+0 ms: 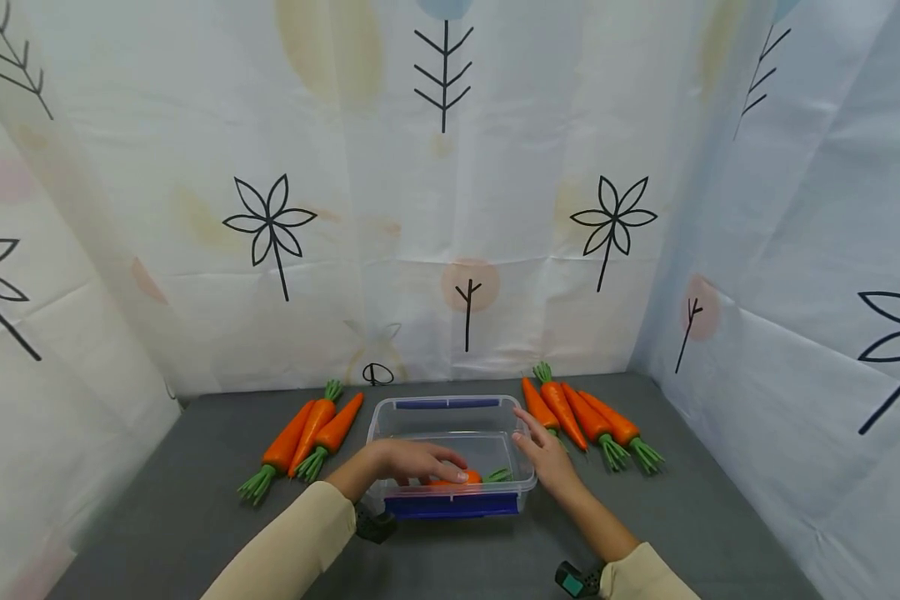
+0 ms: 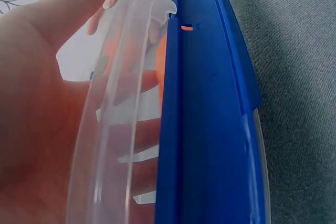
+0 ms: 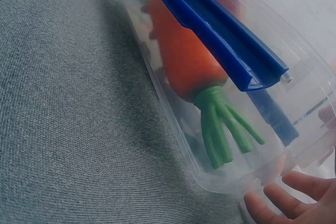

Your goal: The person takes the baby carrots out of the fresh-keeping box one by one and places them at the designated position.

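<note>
A clear plastic box [image 1: 452,505] with blue latches sits on the grey table. Inside it, along the front wall, lies an orange carrot [image 1: 471,477] with its green stalks toward the right end. My left hand [image 1: 412,461] reaches over the left part of the box and grips the carrot, its fingers partly hidden by the front wall. Through the clear side, the carrot's body [image 3: 191,59] shows in the right wrist view. With fingers loosely spread, my right hand [image 1: 549,461] rests at the box's right side, fingertips right at the rim.
Left of the box lies a group of carrots [image 1: 285,440], and several more carrots [image 1: 592,417] lie fanned out at the back right. A patterned white curtain [image 1: 390,292] closes off the back and both sides of the grey table [image 1: 195,517].
</note>
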Demonstrator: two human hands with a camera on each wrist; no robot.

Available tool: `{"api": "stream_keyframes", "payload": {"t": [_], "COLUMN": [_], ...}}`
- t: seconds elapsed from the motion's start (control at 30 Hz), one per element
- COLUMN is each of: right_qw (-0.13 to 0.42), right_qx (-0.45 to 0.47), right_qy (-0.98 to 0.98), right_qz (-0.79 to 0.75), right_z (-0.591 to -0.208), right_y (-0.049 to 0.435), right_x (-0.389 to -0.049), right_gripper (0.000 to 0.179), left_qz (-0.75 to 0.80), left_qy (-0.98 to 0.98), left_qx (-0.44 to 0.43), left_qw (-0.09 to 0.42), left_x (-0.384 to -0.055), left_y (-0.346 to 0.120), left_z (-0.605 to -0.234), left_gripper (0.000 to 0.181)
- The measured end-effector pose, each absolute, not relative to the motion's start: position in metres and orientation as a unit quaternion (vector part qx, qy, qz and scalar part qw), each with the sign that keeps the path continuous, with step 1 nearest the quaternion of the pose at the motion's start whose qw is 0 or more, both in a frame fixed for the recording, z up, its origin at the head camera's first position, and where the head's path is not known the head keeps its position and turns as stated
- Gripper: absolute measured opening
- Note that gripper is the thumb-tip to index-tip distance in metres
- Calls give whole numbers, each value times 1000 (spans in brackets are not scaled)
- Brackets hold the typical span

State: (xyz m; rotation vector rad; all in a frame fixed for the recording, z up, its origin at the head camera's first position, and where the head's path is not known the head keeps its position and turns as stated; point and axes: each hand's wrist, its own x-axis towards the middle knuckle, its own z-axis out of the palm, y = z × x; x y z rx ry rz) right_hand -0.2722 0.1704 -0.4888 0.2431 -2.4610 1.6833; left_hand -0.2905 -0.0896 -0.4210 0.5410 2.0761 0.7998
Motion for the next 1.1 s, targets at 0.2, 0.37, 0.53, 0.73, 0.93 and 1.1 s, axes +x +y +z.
{"api": "stream_keyframes", "payload": {"t": [0.2,0.37,0.53,0.73,0.93,1.1], "right_qw": [73,70,74,74,69,69], "right_qx": [81,89,84,78,79,81], "right_qy": [-817,-817,-819,-820,-816,-819], "right_qz": [566,566,562,562,568,564], "right_z": [-482,-463,-475,-490,-489,-491], "right_y": [170,167,168,172,172,172], "right_x": [-269,-256,-263,-273,-273,-273], "right_gripper": [47,47,46,47,47,47], "left_qz": [316,286,258,246,260,283], "left_qy": [833,861,882,885,883,885], "left_qx": [236,258,271,300,300,286], "left_qw": [388,332,286,258,251,233], "left_x": [-289,-285,-282,-285,-285,-280], "left_y": [-87,-85,-82,-82,-83,-88], "left_z": [-420,-422,-427,-435,-434,-428], "left_gripper": [55,49,39,31,25,27]}}
